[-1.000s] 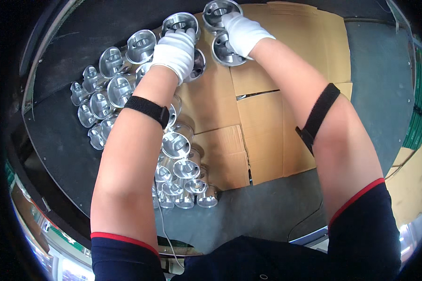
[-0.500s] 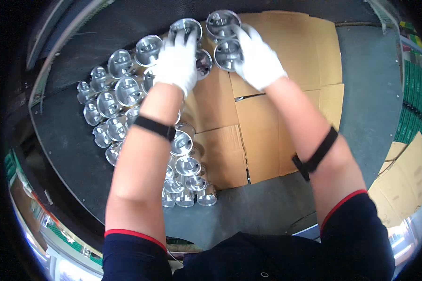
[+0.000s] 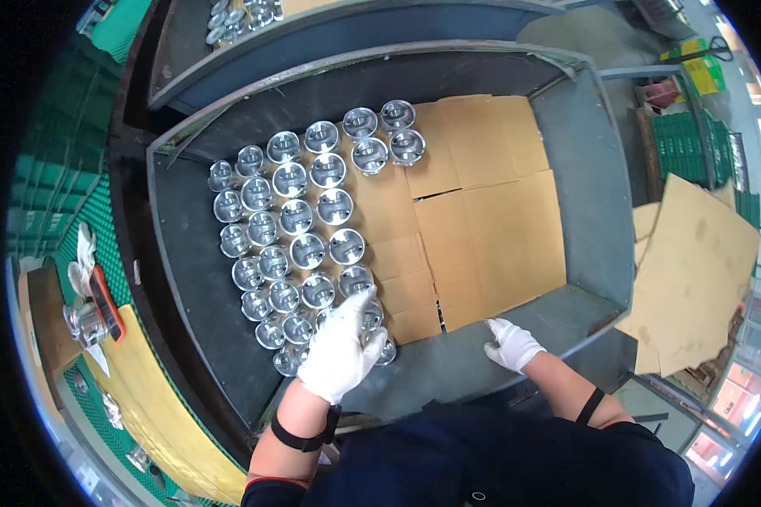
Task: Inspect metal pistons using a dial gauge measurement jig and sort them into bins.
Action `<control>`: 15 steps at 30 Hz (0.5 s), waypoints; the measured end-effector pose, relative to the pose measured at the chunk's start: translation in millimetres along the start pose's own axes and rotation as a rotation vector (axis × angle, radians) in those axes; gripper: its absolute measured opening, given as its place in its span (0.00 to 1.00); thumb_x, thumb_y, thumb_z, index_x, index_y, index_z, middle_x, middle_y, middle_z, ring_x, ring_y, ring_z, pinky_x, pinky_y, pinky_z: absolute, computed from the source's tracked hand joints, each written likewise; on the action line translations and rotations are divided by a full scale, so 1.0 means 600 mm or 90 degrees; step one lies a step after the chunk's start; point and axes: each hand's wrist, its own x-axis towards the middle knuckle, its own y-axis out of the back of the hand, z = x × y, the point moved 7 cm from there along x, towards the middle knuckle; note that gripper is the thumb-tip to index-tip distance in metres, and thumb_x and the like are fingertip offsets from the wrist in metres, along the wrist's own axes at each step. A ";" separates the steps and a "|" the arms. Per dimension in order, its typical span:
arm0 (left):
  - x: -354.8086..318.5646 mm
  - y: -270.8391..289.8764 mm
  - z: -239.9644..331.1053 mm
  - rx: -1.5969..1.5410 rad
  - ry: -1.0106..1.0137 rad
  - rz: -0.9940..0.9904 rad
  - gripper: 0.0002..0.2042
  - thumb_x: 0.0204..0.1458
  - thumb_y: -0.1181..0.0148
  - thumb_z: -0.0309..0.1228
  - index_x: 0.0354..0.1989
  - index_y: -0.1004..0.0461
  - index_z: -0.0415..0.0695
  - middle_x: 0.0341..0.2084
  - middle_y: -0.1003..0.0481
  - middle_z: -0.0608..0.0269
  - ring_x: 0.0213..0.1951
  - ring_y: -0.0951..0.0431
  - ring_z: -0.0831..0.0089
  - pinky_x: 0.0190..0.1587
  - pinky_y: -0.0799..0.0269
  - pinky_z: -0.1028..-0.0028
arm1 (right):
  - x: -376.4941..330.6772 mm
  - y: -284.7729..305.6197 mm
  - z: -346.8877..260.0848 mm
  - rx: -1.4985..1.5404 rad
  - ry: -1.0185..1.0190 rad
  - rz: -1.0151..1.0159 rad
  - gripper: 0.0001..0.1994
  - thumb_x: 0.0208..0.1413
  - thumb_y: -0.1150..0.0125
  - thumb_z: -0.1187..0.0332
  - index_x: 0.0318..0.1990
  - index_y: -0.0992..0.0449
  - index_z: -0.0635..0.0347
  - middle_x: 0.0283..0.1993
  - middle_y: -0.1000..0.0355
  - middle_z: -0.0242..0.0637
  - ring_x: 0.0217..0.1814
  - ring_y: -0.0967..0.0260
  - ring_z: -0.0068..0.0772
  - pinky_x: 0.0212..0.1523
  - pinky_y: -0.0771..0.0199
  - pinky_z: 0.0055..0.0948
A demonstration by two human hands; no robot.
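Note:
Shiny metal pistons (image 3: 295,217) stand in rows on the left half of a grey metal bin (image 3: 604,253). My left hand (image 3: 338,353), in a white glove, is over the front rows. Its index finger and thumb are apart, and it covers some pistons; whether it touches them I cannot tell. My right hand (image 3: 513,346), gloved too, is at the bin's near side, just below the cardboard sheet (image 3: 516,245). Its fingers are apart and hold nothing. Two pairs of pistons, including a far-corner piston (image 3: 408,147), stand at the back on the cardboard.
The bin's raised walls surround the pistons. Beyond its far wall, another bin (image 3: 313,51) contains more metal parts. Loose cardboard (image 3: 693,279) leans at the right, near green crates (image 3: 693,148). On the left are a green mat (image 3: 101,253) and an orange-and-black tool (image 3: 107,304).
Both hands have left the pistons at the back and come down toward me, the left over the front rows, the right to the near side. The view has shifted, showing more surroundings.

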 end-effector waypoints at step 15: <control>-0.640 0.241 0.511 -0.124 -0.454 0.217 0.10 0.44 0.37 0.33 0.27 0.34 0.46 0.29 0.28 0.62 0.26 0.27 0.67 0.27 0.30 0.68 | -0.184 -0.070 -0.164 -0.216 0.288 0.012 0.25 0.56 0.43 0.58 0.58 0.30 0.62 0.54 0.28 0.52 0.55 0.29 0.54 0.55 0.28 0.46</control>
